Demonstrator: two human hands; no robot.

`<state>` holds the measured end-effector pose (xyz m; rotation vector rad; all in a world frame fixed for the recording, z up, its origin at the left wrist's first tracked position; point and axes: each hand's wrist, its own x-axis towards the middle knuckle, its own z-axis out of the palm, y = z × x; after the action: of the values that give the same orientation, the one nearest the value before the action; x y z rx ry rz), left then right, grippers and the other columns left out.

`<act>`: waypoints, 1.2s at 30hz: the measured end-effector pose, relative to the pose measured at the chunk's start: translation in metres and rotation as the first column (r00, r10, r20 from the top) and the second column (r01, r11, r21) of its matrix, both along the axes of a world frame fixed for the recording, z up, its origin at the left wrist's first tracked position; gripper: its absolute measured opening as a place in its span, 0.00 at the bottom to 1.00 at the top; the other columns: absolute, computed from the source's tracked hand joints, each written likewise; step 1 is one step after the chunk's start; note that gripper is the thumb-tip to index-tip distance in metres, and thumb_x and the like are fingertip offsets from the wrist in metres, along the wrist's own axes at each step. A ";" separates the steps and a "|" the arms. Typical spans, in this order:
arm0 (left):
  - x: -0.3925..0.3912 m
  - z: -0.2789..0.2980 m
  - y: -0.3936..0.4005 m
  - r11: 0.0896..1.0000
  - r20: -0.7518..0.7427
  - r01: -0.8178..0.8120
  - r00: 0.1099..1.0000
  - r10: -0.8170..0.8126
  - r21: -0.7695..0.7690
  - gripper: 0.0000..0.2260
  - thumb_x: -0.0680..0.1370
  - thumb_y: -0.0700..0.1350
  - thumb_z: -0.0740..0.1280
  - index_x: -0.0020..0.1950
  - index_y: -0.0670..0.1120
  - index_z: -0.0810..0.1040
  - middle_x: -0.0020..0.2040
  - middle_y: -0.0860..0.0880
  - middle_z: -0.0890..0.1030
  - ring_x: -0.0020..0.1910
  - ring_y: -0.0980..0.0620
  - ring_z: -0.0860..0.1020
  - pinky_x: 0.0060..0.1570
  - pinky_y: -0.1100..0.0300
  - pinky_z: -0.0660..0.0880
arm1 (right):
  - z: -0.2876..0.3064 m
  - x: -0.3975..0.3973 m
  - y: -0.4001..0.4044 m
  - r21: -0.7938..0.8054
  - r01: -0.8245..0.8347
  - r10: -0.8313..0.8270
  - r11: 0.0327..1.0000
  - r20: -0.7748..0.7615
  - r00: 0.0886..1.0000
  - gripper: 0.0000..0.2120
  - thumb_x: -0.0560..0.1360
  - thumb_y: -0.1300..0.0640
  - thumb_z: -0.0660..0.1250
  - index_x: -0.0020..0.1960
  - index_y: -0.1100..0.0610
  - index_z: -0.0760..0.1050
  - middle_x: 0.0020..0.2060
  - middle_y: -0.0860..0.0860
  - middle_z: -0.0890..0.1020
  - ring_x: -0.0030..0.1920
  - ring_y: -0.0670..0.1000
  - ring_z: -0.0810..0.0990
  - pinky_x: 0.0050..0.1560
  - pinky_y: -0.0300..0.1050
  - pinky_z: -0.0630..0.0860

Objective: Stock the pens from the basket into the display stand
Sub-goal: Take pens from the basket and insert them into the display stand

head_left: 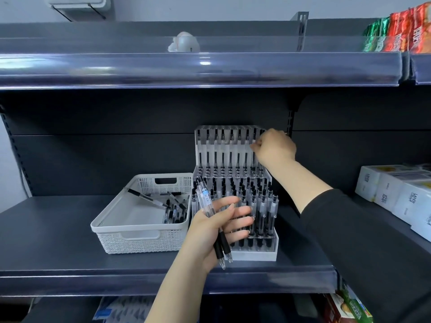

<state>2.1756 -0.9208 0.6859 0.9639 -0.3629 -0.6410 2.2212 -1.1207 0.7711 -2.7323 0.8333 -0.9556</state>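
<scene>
Right hand (274, 148) covered the top-right corner of the display stand (233, 159); fingertips curled toward the back row, and whether they pinched a pen could not be told. Left hand (219, 229) hid the lower front-left slots of the stand and the middle of the pens (211, 217) it gripped; their exact count was unclear. Pens in the basket (140, 220) lay heaped against its right wall, too overlapped to count. Print on the white boxes (396, 194) at right was too small to read; the frame edge cut them off. Snack packets (401, 31) at top right were blurred behind the shelf lip.
</scene>
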 end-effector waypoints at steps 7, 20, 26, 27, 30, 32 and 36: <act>0.001 0.001 0.004 1.000 -0.012 -0.013 1.000 0.013 -0.011 0.07 0.78 0.34 0.62 0.51 0.40 0.79 0.39 0.40 0.84 0.31 0.50 0.83 0.26 0.60 0.79 | 0.000 0.005 0.001 -0.110 0.065 -0.077 0.992 -0.107 0.991 0.09 0.78 0.59 0.62 0.39 0.58 0.69 0.30 0.50 0.69 0.33 0.53 0.71 0.26 0.39 0.58; -0.001 0.003 0.005 1.000 -0.011 -0.009 1.000 0.009 -0.019 0.06 0.78 0.34 0.62 0.51 0.40 0.78 0.38 0.41 0.84 0.31 0.50 0.83 0.26 0.61 0.79 | -0.008 -0.012 0.004 -0.053 -0.009 0.007 0.999 -0.028 1.000 0.19 0.78 0.44 0.62 0.48 0.60 0.79 0.45 0.54 0.82 0.45 0.56 0.80 0.35 0.42 0.71; -0.002 0.005 0.000 1.000 0.006 0.002 1.000 -0.002 -0.025 0.05 0.78 0.35 0.63 0.52 0.39 0.77 0.38 0.41 0.84 0.31 0.51 0.83 0.27 0.62 0.79 | -0.007 -0.057 0.053 0.129 -0.520 0.458 0.844 0.331 0.825 0.14 0.72 0.43 0.69 0.38 0.53 0.83 0.25 0.41 0.76 0.30 0.39 0.74 0.42 0.41 0.76; -0.002 0.005 -0.001 1.000 0.012 0.007 1.000 -0.006 -0.024 0.05 0.78 0.35 0.63 0.52 0.39 0.77 0.38 0.41 0.84 0.30 0.52 0.83 0.26 0.62 0.78 | -0.009 -0.064 0.063 0.177 -0.573 0.516 0.800 0.284 0.808 0.14 0.70 0.42 0.70 0.39 0.52 0.83 0.27 0.41 0.77 0.31 0.39 0.75 0.42 0.39 0.76; -0.005 0.005 -0.005 1.000 0.039 0.015 0.999 -0.014 -0.010 0.03 0.78 0.35 0.64 0.48 0.39 0.77 0.35 0.43 0.83 0.28 0.53 0.81 0.25 0.63 0.78 | -0.017 -0.079 0.086 0.266 -0.592 0.578 0.761 0.137 0.804 0.15 0.64 0.38 0.73 0.39 0.49 0.80 0.32 0.42 0.80 0.35 0.40 0.77 0.40 0.37 0.76; -0.006 0.005 -0.007 1.000 0.078 0.013 0.997 -0.014 0.012 0.03 0.77 0.35 0.64 0.47 0.38 0.78 0.33 0.44 0.83 0.27 0.54 0.81 0.26 0.64 0.78 | -0.024 -0.079 0.093 0.233 -0.579 0.583 0.781 0.062 0.810 0.14 0.63 0.38 0.74 0.38 0.48 0.78 0.32 0.42 0.79 0.35 0.40 0.76 0.40 0.38 0.76; -0.007 0.004 -0.008 0.999 0.106 0.016 0.994 -0.019 0.029 0.03 0.77 0.34 0.65 0.48 0.38 0.78 0.33 0.44 0.83 0.27 0.54 0.81 0.26 0.65 0.78 | -0.032 -0.076 0.093 0.219 -0.571 0.583 0.791 0.015 0.813 0.10 0.67 0.44 0.74 0.38 0.48 0.78 0.34 0.43 0.80 0.37 0.42 0.76 0.43 0.42 0.77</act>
<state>2.1681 -0.9285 0.6897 1.0245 -0.4578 -0.6137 2.1450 -1.0277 0.7392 -2.5682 0.0568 -0.6160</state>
